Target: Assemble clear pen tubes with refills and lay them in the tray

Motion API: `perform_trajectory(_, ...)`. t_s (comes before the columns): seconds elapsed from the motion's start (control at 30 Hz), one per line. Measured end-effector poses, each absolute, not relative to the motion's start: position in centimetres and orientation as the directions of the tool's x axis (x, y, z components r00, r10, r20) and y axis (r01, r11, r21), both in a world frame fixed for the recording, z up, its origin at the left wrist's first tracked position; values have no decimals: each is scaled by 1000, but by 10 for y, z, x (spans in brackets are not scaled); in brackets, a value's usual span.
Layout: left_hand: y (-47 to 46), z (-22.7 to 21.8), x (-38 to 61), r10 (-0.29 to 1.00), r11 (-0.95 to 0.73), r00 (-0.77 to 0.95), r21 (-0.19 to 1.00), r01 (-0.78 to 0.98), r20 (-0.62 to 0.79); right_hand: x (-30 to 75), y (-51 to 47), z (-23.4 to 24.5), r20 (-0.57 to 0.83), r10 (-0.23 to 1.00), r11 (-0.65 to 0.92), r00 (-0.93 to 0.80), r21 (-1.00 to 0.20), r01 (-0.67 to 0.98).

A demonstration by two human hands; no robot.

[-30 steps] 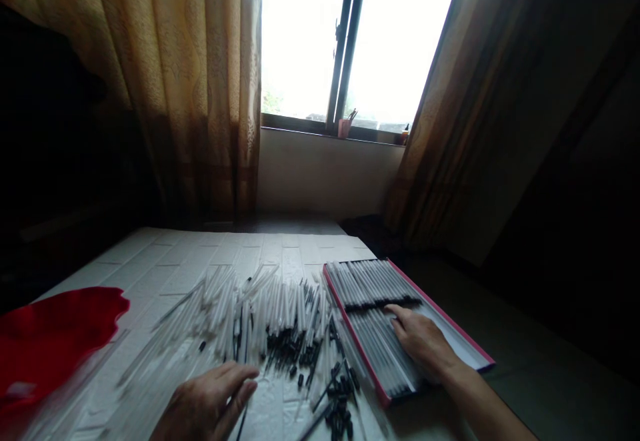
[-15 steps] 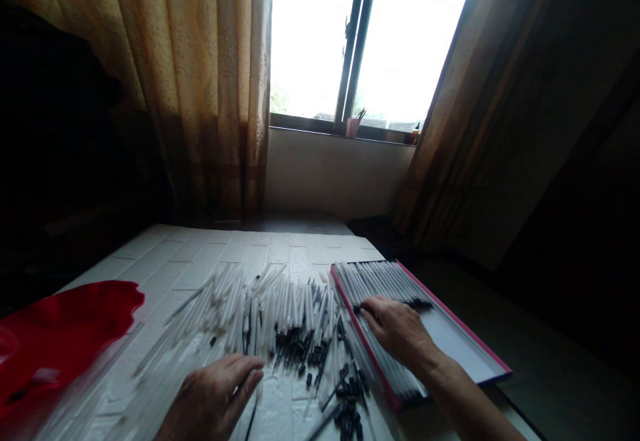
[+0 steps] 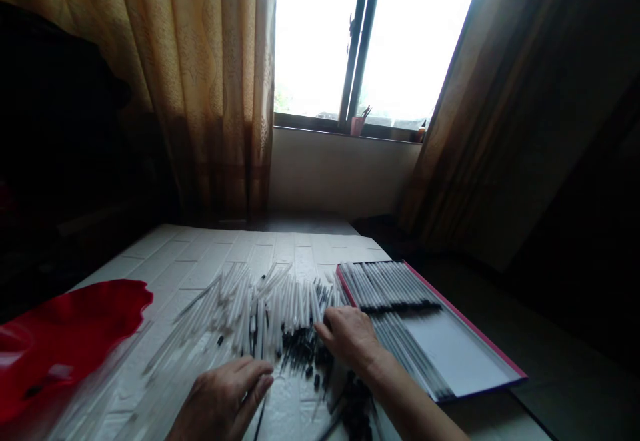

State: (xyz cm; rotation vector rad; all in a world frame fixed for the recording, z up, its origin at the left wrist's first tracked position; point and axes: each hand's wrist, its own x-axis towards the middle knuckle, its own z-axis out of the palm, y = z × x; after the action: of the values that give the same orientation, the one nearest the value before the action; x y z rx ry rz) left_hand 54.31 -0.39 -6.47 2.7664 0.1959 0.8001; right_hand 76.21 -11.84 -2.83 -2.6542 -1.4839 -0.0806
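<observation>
My left hand hovers low over the near side of the table, thumb and fingers drawn together. Whatever may be between them is hidden. My right hand is over the right part of a loose pile, fingers curled down with their tips out of sight. That pile holds clear pen barrels, thin dark refills and small black caps. Beside my right forearm lies a shallow red-edged box, with clear pens laid side by side in two rows, the near row shorter.
A red plastic bag or sheet lies at the left of the white brick-patterned table. More clear barrels spread at the near left. Behind are curtains, a window and a pink pen cup on the sill.
My right hand has moved left from the box to the loose pile, uncovering the black ends of the pens. My left hand keeps its pose, and the view has shifted slightly.
</observation>
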Motion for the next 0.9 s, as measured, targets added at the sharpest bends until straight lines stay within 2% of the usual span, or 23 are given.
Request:
perform_trajectory(0.37,-7,-62,544,152,-970,843,240,28,516,754,-152,-23,82,831,-542,550,-101,834)
perform_trajectory(0.5,-10,-63,544,134,-986,765,160,41,630,742,-172,-20,78,841,-523,535,-133,842)
perform_trajectory(0.57,-10,-61,544,113,-994,724,73,87,680,734,-180,-18,56,879,-459,474,-175,871)
perform_trajectory(0.63,-9,-60,544,66,-992,711,-31,123,700,725,-184,-15,15,939,-330,343,-238,913)
perform_trajectory(0.73,-6,-60,544,-44,-988,755,-140,65,654,717,-181,-8,-13,994,-110,112,-339,934)
perform_trajectory(0.83,-4,-63,543,-31,-997,841,-80,15,540,726,-163,1,-12,998,-60,59,-376,925)
perform_trajectory(0.9,-5,-65,543,32,-998,856,-36,59,516,743,-141,3,21,983,-163,180,-332,929)
